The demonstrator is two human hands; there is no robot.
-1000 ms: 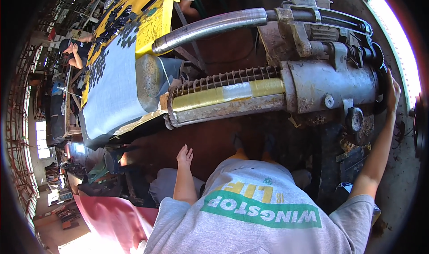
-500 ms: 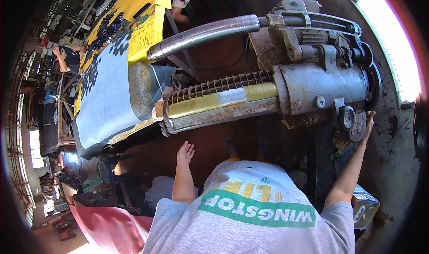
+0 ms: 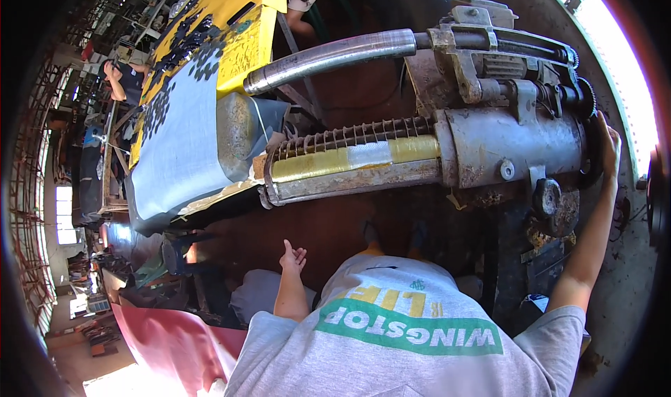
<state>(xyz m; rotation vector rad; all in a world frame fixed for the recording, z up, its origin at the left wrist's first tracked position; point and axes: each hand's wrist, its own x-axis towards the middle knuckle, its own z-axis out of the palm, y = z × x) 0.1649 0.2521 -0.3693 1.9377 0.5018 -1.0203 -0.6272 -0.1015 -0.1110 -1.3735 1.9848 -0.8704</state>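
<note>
An old metal machine stands before me with a grey cylindrical body (image 3: 514,142) and a worn round black knob (image 3: 546,198) low on its right side. My right hand (image 3: 609,145) is raised at the machine's right end, against or just beside the dark wheel (image 3: 591,156). Its fingers look stretched out, though part of them is hard to make out. From the body a long roller wrapped in yellow (image 3: 307,165) runs left, with a ribbed rod (image 3: 356,135) behind it. My left hand (image 3: 293,258) hangs in the air in front of the roller, fingers apart, holding nothing.
A shiny metal roller (image 3: 335,58) juts out above the wrapped one. At left, a table carries yellow sheeting (image 3: 255,44), a pale blue-grey sheet (image 3: 175,163) and several dark cut pieces (image 3: 155,110). Red sheet material (image 3: 171,341) lies lower left. Another person (image 3: 126,79) is at far left.
My right hand has risen from beside the round knob to the wheel at the machine's right end. The left hand stays open and low. The view has shifted slightly.
</note>
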